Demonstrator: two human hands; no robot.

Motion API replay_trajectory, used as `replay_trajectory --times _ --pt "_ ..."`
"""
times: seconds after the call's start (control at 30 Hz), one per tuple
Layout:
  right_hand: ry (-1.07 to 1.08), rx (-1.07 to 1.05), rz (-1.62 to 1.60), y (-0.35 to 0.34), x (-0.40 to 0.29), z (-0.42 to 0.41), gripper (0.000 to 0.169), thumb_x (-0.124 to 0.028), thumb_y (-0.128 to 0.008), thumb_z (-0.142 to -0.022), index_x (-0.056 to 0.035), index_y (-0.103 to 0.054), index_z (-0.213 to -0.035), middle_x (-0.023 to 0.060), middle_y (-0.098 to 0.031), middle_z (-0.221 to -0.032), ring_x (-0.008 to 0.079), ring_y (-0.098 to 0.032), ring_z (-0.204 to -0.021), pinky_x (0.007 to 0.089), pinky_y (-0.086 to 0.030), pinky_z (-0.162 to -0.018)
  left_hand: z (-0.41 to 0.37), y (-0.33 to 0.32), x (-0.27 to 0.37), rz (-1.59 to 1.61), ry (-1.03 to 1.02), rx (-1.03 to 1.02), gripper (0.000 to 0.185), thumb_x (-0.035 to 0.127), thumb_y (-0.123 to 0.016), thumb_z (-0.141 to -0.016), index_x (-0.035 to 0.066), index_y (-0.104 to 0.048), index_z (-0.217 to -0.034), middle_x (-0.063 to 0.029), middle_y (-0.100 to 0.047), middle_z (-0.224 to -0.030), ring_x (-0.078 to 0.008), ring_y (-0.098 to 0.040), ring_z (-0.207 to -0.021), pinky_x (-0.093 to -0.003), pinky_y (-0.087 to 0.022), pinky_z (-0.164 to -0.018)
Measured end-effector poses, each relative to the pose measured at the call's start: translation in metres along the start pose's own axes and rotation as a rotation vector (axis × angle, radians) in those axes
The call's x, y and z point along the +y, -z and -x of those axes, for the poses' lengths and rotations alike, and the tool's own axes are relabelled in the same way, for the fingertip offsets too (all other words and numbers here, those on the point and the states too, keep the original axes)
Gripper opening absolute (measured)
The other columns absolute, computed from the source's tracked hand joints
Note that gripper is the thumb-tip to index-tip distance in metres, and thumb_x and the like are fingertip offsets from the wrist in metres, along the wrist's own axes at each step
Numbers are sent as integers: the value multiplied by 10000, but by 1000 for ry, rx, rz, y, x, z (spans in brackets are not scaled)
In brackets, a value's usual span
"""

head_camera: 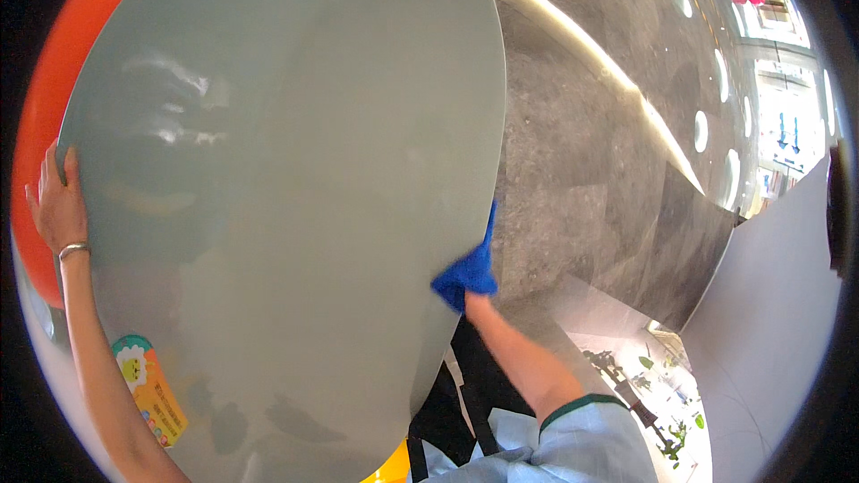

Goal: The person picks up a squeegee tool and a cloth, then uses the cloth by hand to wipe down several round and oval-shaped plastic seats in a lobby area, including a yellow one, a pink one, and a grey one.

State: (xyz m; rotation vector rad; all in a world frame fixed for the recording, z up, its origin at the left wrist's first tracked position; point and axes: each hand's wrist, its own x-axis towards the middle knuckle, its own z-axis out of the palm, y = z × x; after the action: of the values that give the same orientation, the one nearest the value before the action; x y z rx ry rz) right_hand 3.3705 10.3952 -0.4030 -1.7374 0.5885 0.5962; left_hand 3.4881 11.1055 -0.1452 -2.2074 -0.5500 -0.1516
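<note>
A large grey-green tabletop [302,168] with a rounded outline and a glossy surface fills the middle of the view. At its right edge my right hand [476,300] holds a blue cloth [470,275], which covers most of the fingers. The cloth lies over the rim, and one end trails up along the outer side. On the opposite side, my left hand [62,204] rests at the left edge, thumb on the tabletop side and fingers spread outward. A metal bracelet [74,249] circles that wrist.
A colourful printed sticker or card [149,389] with a cartoon sheep is on the tabletop near my left forearm. An orange curved seat [54,80] borders the left. Grey tile floor [570,147], a light strip [604,60] and a pale panel [758,322] lie right.
</note>
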Motion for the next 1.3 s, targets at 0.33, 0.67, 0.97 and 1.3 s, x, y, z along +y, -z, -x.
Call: replay_trajectory --times 0.33,0.67,0.97,1.3 --pt "-738 -8 -800 4 36 114 665 -526 -453 -1006 -117 -358 -1522 103 -476 -1475 302 -445 -1338 418 -343 -1135 0 35 22 -55 -12 -56 477 529 -382 -1030 254 -500 -1402 8 -650 -1310 -164 -610 -1215 -468 -285 -1184" --pt "307 279 604 -11 -55 -5 803 -147 -768 -702 34 -375 -1379 225 -438 -1190 428 -456 -1140 493 -401 -1005 -2 77 31 56 36 -121 475 502 -425 -1025 210 -520 -1387 8 -632 -1327 -162 -590 -1239 -474 -280 -1193" --pt "-370 -226 -723 12 -96 -60 815 -701 -411 -951 -146 -308 -1538 106 -459 -1497 322 -437 -1367 493 -331 -1154 -6 79 30 51 33 -87 429 457 -468 -1024 204 -549 -1361 -4 -642 -1322 -167 -613 -1212 -484 -325 -1171" --pt "-635 -193 -659 15 -70 -175 505 -420 -467 -1024 -97 -501 -1411 83 -610 -1295 298 -533 -1170 450 -432 -1018 7 63 25 221 -1 -87 430 347 -550 -977 230 -543 -1390 24 -634 -1345 -141 -620 -1197 -439 -284 -1195"
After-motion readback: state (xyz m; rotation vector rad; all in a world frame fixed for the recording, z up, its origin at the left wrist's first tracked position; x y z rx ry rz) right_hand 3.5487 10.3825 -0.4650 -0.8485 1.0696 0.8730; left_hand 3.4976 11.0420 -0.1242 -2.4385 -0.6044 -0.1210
